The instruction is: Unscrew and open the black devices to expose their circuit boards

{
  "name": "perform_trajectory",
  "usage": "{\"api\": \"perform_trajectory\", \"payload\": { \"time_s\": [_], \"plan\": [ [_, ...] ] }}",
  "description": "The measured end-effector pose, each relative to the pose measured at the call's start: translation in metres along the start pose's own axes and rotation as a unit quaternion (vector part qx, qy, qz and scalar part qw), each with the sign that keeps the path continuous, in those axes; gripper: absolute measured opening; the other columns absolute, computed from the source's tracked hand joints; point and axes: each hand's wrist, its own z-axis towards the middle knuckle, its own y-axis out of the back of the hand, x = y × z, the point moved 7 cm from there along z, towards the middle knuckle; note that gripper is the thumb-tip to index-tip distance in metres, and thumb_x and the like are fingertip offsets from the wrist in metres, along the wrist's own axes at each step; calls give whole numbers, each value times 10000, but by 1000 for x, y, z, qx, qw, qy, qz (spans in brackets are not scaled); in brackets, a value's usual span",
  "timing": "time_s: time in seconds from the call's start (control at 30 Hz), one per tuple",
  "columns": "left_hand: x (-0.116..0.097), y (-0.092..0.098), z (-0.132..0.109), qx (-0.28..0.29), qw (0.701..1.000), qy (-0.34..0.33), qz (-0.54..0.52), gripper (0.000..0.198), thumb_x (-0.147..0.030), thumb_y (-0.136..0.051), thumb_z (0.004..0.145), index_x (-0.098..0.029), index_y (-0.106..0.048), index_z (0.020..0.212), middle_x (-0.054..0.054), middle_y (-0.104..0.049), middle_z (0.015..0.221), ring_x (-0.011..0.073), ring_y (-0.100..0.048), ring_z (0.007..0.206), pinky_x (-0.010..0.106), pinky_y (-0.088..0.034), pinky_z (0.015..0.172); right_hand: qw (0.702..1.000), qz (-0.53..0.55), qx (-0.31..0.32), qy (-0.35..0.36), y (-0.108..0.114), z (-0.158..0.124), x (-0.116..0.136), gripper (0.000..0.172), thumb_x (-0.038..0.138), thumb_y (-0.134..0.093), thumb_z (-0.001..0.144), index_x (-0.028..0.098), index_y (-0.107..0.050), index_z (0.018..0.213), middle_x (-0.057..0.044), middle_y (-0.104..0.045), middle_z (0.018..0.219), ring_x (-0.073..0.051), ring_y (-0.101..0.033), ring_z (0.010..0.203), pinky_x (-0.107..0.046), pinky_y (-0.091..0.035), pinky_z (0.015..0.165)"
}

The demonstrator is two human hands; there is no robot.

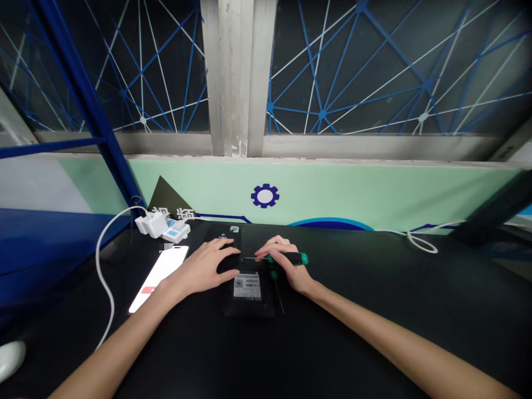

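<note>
A black flat device [248, 308] with a white printed label [246, 286] lies on the dark table. My left hand [206, 266] rests with fingers spread at its left side, fingertips reaching over it. In my right hand [290, 265] is a screwdriver [300, 259] with a green and black handle, held nearly level. Its thin shaft points left, over the upper part of the device. A second green-handled screwdriver [280, 293] lies along the device's right edge, its shaft toward me, its handle partly below my right hand. Whether the held tip touches the device I cannot tell.
A phone [160, 275] with a lit screen lies left of my left hand. Behind it are a white power strip [176, 230] and plug [153, 224] with a white cable [100, 260]. A white rounded object [11, 359] is at the far left. Another white cable [419, 244] lies at the back right.
</note>
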Motion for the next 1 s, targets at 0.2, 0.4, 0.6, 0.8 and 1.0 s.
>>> {"api": "perform_trajectory", "payload": {
  "time_s": [0.2, 0.4, 0.6, 0.8, 1.0],
  "plan": [
    [-1, -1, 0, 3, 1000, -8, -9, 471, -602, -492, 930, -358, -585, 1322, 53, -419, 1536, 324, -416, 1377, 537, -349, 1103, 1000, -11, 7, -20, -4, 3, 3, 355, 451, -553, 953, 237, -752, 752, -46, -739, 759, -231, -607, 776, -429, -407, 853],
    [-3, 0, -1, 6, 1000, -9, -13, 440, -610, -486, 928, -330, -664, 1217, 59, -436, 1522, 332, -416, 1377, 542, -353, 1099, 1000, -4, 15, -12, -5, 1, 3, 317, 414, -591, 940, 238, -749, 729, -40, -731, 756, -221, -615, 780, -406, -427, 842],
    [-2, 0, -1, 8, 1000, -5, -12, 443, -618, -477, 929, -321, -680, 1187, 57, -443, 1519, 334, -441, 1362, 545, -353, 1099, 999, 44, -9, -19, 1, 0, 0, 354, 466, -576, 928, 219, -715, 714, -62, -733, 729, -240, -636, 773, -411, -472, 804],
    [0, 0, 0, -2, 1000, -7, -8, 490, -638, -473, 918, -282, -684, 1181, 57, -449, 1515, 324, -440, 1356, 498, -372, 1093, 984, 104, -95, -113, 6, -3, -16, 305, 469, -604, 892, 207, -650, 742, -46, -728, 719, -218, -684, 694, -330, -517, 661],
    [-7, 7, 2, -29, 999, -20, 14, 435, -593, -492, 918, -230, -733, 907, 69, -592, 1308, 292, -541, 1194, 481, -381, 1061, 992, 13, -95, -82, 3, 0, -13, 268, 401, -596, 923, 213, -695, 760, -46, -734, 794, -222, -677, 781, -335, -507, 753]
  ]
}}
